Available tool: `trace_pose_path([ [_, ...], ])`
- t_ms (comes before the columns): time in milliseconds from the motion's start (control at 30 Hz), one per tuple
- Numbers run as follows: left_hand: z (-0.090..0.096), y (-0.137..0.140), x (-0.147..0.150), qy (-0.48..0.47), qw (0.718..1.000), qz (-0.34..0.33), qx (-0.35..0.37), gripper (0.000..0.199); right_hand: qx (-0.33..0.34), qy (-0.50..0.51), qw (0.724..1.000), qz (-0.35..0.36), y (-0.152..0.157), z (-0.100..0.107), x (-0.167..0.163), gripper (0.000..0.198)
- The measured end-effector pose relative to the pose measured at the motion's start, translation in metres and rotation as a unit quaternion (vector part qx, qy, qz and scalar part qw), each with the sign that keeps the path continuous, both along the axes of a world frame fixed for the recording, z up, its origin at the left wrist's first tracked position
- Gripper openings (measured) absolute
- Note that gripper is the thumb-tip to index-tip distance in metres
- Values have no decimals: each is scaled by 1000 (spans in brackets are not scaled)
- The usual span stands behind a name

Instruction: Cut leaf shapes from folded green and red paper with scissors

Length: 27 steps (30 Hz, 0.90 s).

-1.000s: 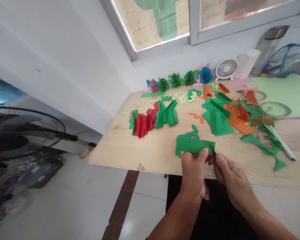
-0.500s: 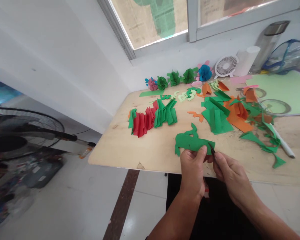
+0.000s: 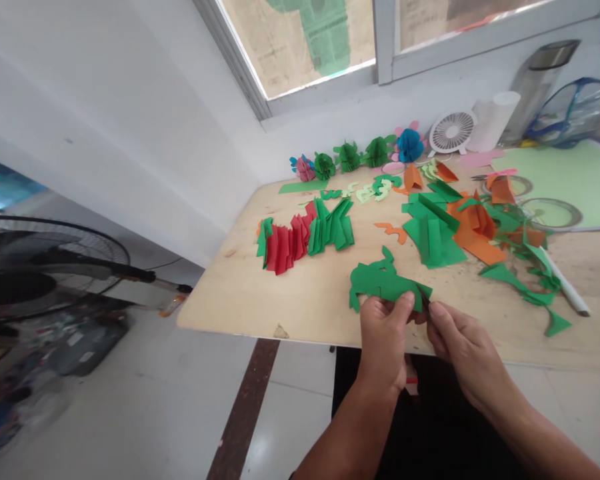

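Between finger and thumb, my left hand (image 3: 387,333) pinches a folded piece of green paper (image 3: 393,285) over the table's near edge. Scissors (image 3: 425,303) are gripped in my right hand (image 3: 457,337), and their dark blades meet the paper's right end, where a cut strip stands apart. My fingers cover most of the scissors' handles. Just behind the held paper lies a green cut-out (image 3: 387,257) with curved limbs, partly hidden by it. An orange curved cut-out (image 3: 391,231) rests farther back on the wooden table (image 3: 230,293).
Folded red papers (image 3: 283,247) and green ones lie to the left. Green and orange sheets (image 3: 435,233), scraps (image 3: 525,290) and a white pen (image 3: 565,283) spread to the right. Several paper balls, a small fan (image 3: 453,132) and a bottle (image 3: 540,87) line the wall.
The scissors have cut farther into the green paper's right end, and the strip there has parted more. My hands have barely shifted.
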State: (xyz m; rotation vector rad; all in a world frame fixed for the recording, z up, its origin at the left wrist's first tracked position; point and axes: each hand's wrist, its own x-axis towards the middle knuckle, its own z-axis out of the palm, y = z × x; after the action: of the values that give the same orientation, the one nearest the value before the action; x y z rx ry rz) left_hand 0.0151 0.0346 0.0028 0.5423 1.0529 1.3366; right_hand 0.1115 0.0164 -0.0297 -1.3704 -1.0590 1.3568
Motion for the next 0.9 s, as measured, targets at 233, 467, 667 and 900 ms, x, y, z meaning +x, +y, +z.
trace_pose_path([
  [233, -3, 2, 0, 5, 1000, 8, -8, 18, -8, 10, 1000, 2, -1, -4, 2, 45],
  [467, -5, 3, 0, 19, 1000, 7, -8, 18, -19, 17, 1000, -1, -1, -3, 2, 45],
  [667, -4, 3, 3, 7, 1000, 14, -16, 18, -27, 46, 998, -14, -2, -4, -2, 44],
  [900, -3, 2, 3, 2, 1000, 9, -11, 18, -30, 50, 998, -12, -3, -4, -2, 44],
])
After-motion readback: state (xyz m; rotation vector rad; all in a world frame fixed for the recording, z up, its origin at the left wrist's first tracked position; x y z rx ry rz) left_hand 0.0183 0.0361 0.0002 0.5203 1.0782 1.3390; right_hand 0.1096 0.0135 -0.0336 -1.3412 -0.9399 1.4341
